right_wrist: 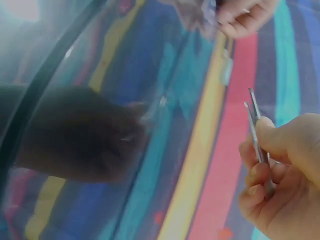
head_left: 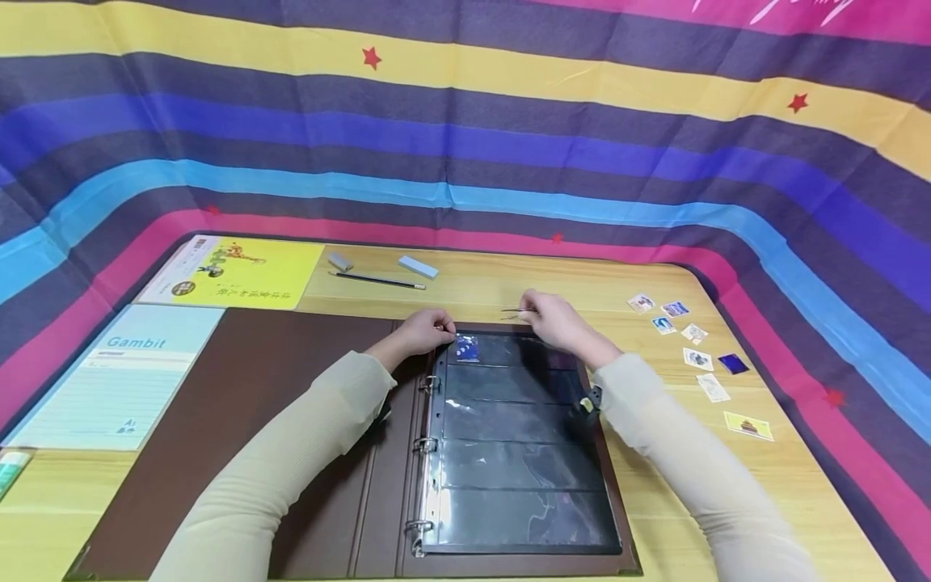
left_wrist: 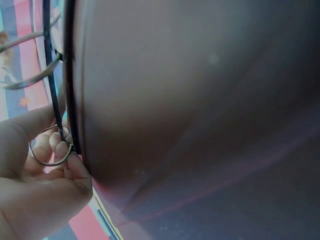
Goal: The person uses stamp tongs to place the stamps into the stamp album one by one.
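A brown ring binder [head_left: 320, 388] lies spread open, with a black stamp album page [head_left: 520, 465] of clear pockets on its rings. My left hand [head_left: 425, 331] pinches the page's top left corner. In the left wrist view its fingers [left_wrist: 72, 167] close on the black page edge, beside a metal ring [left_wrist: 47, 162]. A blue stamp [head_left: 468, 348] sits at the left end of the top pocket, close to these fingertips. My right hand [head_left: 556, 319] holds metal tweezers [right_wrist: 256, 132] above the page's top edge. Their tips are apart with nothing between them, pointing left in the head view.
Several loose stamps [head_left: 698, 359] are scattered on the wooden table [head_left: 676, 485] at the right. Behind the binder lie a pencil [head_left: 378, 280], an eraser [head_left: 418, 267] and a small grey block [head_left: 339, 261]. A yellow book [head_left: 280, 271], pale blue notebook [head_left: 109, 388] and glue stick [head_left: 10, 469] are at the left.
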`<state>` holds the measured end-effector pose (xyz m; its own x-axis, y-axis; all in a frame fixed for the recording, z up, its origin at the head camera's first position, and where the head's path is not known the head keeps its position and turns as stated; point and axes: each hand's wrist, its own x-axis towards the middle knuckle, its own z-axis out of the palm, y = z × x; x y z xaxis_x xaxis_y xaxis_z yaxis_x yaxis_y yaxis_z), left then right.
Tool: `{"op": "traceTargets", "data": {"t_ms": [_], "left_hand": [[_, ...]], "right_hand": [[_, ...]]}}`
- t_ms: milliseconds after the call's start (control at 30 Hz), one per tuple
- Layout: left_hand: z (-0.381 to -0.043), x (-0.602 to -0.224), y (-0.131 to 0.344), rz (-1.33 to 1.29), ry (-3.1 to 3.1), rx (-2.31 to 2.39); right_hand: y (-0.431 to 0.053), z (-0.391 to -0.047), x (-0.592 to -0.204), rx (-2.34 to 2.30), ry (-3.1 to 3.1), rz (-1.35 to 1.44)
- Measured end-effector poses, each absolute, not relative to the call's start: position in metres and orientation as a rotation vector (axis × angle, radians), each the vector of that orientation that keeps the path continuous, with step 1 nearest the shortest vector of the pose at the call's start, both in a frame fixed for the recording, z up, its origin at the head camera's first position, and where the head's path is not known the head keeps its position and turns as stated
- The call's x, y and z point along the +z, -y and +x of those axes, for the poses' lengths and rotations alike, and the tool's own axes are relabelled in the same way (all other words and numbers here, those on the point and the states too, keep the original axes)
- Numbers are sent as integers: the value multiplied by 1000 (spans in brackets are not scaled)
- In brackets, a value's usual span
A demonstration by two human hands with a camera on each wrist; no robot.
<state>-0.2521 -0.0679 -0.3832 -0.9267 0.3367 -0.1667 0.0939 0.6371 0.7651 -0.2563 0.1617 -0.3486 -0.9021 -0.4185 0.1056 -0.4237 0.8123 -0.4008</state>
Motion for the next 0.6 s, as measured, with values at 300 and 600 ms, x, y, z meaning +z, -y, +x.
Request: {"op": "traceTargets", "data": {"t_ms": [300, 600], "left_hand": [[-254, -386, 68, 377, -2594, 1155], [-253, -388, 69, 408, -2608, 1151]], "right_hand": [[-249, -234, -333, 951, 2859, 517], [-336, -199, -336, 777, 2840, 348]]}}
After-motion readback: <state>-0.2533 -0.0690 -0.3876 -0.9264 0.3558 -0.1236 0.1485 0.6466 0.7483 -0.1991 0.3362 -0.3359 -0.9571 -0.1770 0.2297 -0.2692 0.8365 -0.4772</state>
